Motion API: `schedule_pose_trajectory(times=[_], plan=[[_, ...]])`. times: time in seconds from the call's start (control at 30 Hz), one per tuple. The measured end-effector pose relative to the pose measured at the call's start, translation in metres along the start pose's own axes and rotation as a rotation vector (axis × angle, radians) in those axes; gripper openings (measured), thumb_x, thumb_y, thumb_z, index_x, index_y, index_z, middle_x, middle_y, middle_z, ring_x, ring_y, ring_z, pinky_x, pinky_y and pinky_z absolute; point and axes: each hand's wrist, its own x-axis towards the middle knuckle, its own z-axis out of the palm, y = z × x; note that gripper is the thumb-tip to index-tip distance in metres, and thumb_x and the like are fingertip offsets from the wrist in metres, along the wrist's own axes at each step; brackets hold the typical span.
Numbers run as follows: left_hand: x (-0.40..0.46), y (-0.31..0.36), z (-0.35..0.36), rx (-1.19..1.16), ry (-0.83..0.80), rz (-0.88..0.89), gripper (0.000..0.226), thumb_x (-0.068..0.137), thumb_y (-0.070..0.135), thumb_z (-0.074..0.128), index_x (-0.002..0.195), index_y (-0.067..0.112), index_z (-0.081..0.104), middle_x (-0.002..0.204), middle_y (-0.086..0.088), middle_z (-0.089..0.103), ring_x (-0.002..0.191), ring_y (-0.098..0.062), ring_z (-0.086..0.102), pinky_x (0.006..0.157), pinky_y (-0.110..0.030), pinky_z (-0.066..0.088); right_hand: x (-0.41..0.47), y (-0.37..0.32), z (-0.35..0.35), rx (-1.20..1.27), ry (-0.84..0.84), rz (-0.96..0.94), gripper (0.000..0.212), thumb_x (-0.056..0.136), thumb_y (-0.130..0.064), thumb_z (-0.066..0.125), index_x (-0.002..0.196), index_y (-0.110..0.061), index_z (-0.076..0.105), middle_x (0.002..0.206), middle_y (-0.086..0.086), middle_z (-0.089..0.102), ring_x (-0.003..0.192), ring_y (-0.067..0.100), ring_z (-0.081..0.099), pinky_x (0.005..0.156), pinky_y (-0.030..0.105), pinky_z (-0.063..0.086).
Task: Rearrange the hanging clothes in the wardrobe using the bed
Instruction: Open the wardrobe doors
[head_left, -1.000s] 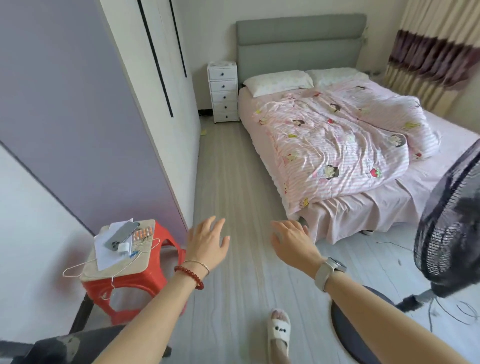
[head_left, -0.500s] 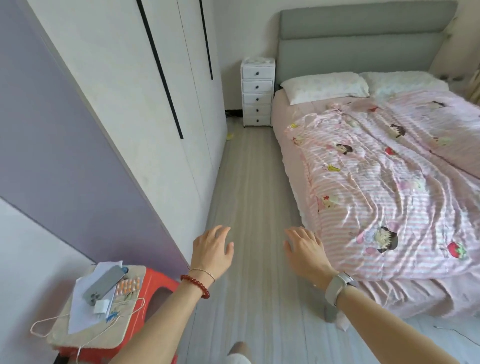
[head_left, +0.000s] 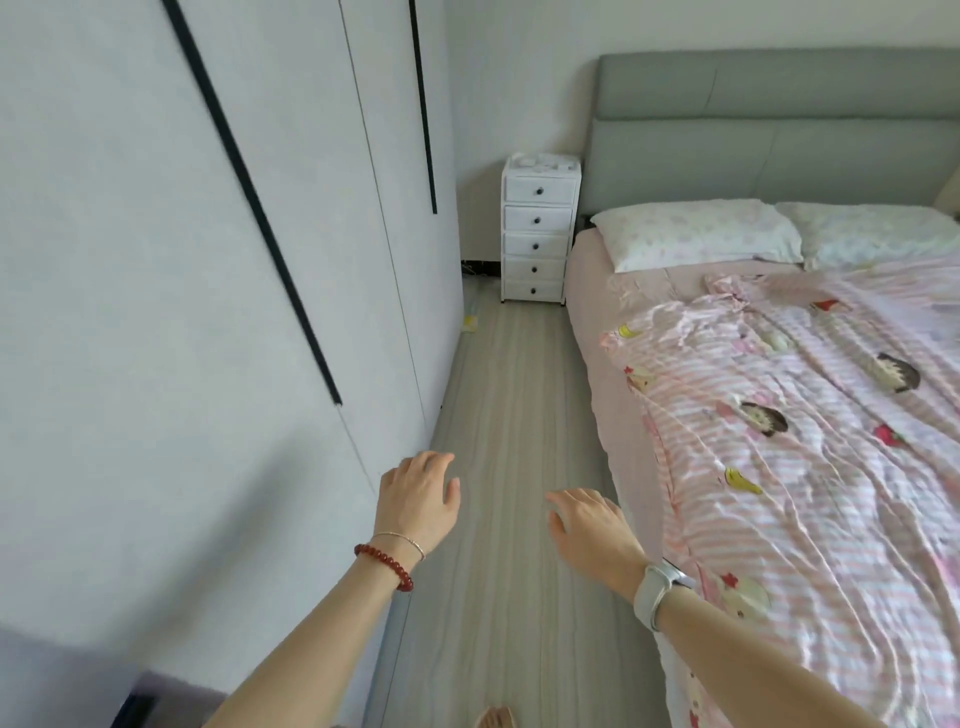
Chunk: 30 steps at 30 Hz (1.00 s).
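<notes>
While both hands hang in the lower middle of the frame, nothing is yet held.

Wardrobe: its pale closed doors fill the left half of the frame, running away toward the upper centre; a long black handle strip slants down the nearer door, a second one sits on a farther door. No hanging clothes are visible, since the doors are closed.

Bed: the bed with its pink striped cover takes the right half, its long side parallel to the wardrobe front, a strip of floor between them.

Key relation: the wardrobe lies to the left of the hands, its door seam just beside the left hand; the left hand is judged the nearer one for opening a door.

Left hand: the left hand, with a red bead bracelet at the wrist, is palm-down, fingers loosely spread and relaxed, empty, close to the door but whether touching cannot be told.

Right hand: the right hand, watch on the wrist, is likewise relaxed and empty, near the bed edge, apart from the left.

Beyond: a white drawer unit stands by the headboard, top centre.
</notes>
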Motion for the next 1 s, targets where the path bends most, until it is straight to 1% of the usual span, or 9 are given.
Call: schedule_pose_trajectory(times=[0.2, 0.3, 0.37, 0.5, 0.6, 0.7, 0.77, 0.87, 1.0], plan=[[0.138, 0.004, -0.010, 0.003, 0.029, 0.004, 0.039, 0.094, 0.025, 0.039, 0.132, 0.017, 0.045, 0.131, -0.001, 0.050, 0.115, -0.021, 0.048, 0.094, -0.031, 0.034, 0.122, 0.011, -0.053, 0.057, 0.073, -0.012, 0.036, 0.096, -0.024, 0.032, 0.128, -0.017, 0.047, 0.131, 0.002, 0.051, 0.124, 0.024, 0.041, 0.104, 0.035, 0.030], [0.200, 0.003, -0.008, 0.009, 0.040, -0.017, 0.038, 0.094, 0.026, 0.040, 0.131, 0.017, 0.045, 0.131, -0.001, 0.049, 0.116, -0.021, 0.047, 0.094, -0.031, 0.034, 0.188, 0.020, -0.073, 0.060, 0.070, -0.036, 0.037, 0.096, -0.023, 0.031, 0.128, -0.015, 0.047, 0.130, 0.004, 0.052, 0.122, 0.026, 0.042, 0.101, 0.035, 0.031], [0.241, 0.000, -0.007, 0.020, 0.070, -0.037, 0.038, 0.094, 0.025, 0.040, 0.131, 0.017, 0.046, 0.131, 0.000, 0.050, 0.116, -0.021, 0.048, 0.094, -0.032, 0.035, 0.236, 0.025, -0.085, 0.067, 0.058, -0.073, 0.035, 0.096, -0.022, 0.030, 0.126, -0.014, 0.048, 0.128, 0.004, 0.052, 0.120, 0.026, 0.042, 0.098, 0.035, 0.031], [0.326, -0.011, -0.014, 0.041, 0.180, -0.135, 0.036, 0.093, 0.020, 0.046, 0.127, 0.012, 0.052, 0.126, -0.007, 0.055, 0.111, -0.028, 0.053, 0.090, -0.036, 0.039, 0.343, 0.029, -0.113, 0.078, 0.045, -0.201, 0.037, 0.097, -0.023, 0.030, 0.132, -0.019, 0.042, 0.132, 0.003, 0.049, 0.124, 0.024, 0.040, 0.099, 0.034, 0.031], [0.384, -0.017, -0.034, 0.049, 0.357, -0.235, 0.030, 0.085, 0.015, 0.052, 0.112, 0.005, 0.062, 0.107, -0.013, 0.065, 0.091, -0.035, 0.062, 0.076, -0.042, 0.047, 0.417, 0.022, -0.144, 0.110, 0.044, -0.354, 0.038, 0.097, -0.022, 0.031, 0.134, -0.019, 0.041, 0.136, 0.000, 0.047, 0.126, 0.020, 0.039, 0.100, 0.032, 0.031], [0.418, -0.020, -0.072, 0.126, 0.552, -0.279, 0.032, 0.080, 0.019, 0.047, 0.102, 0.007, 0.066, 0.094, -0.009, 0.068, 0.077, -0.030, 0.065, 0.066, -0.039, 0.051, 0.473, 0.000, -0.177, 0.199, 0.083, -0.542, 0.038, 0.096, -0.017, 0.036, 0.133, -0.016, 0.044, 0.135, 0.001, 0.048, 0.125, 0.020, 0.041, 0.102, 0.032, 0.034], [0.427, -0.025, -0.105, 0.192, 0.686, -0.304, 0.036, 0.081, 0.023, 0.040, 0.102, 0.008, 0.065, 0.093, -0.006, 0.067, 0.078, -0.027, 0.065, 0.068, -0.038, 0.051, 0.503, -0.025, -0.194, 0.269, 0.151, -0.697, 0.035, 0.094, -0.014, 0.040, 0.128, -0.012, 0.050, 0.128, 0.004, 0.054, 0.118, 0.023, 0.047, 0.098, 0.035, 0.040], [0.416, -0.035, -0.153, 0.283, 0.895, -0.397, 0.035, 0.083, 0.022, 0.039, 0.103, 0.007, 0.064, 0.095, -0.006, 0.067, 0.086, -0.024, 0.062, 0.074, -0.035, 0.048, 0.526, -0.079, -0.212, 0.358, 0.221, -0.979, 0.038, 0.089, -0.019, 0.036, 0.119, -0.007, 0.056, 0.117, 0.008, 0.060, 0.105, 0.028, 0.056, 0.088, 0.041, 0.049], [0.369, -0.037, -0.206, 0.439, 1.095, -0.525, 0.033, 0.084, 0.020, 0.041, 0.105, 0.008, 0.063, 0.100, -0.007, 0.066, 0.092, -0.018, 0.055, 0.074, -0.031, 0.043, 0.517, -0.161, -0.234, 0.474, 0.298, -1.314, 0.040, 0.085, -0.017, 0.036, 0.117, -0.004, 0.056, 0.118, 0.015, 0.057, 0.111, 0.025, 0.049, 0.091, 0.039, 0.047]])
